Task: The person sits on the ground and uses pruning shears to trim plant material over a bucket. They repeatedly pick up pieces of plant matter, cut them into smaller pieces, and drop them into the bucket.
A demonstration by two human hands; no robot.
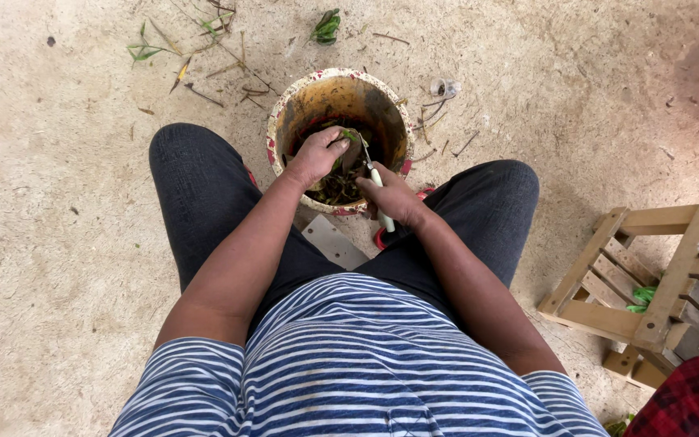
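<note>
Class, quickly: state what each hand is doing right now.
Left hand: closed on a leafy plant piece over the bucket.
Right hand: closed on a pale-handled knife.

**Around the Sandy Yard**

A slatted pale wooden crate (663, 279) lies tipped at the right, green leaves (642, 297) showing between its slats. Beside it sits red plaid cloth (685, 400). Dry twigs and green leaf scraps (196, 48) litter the sandy ground (50, 243).
</note>
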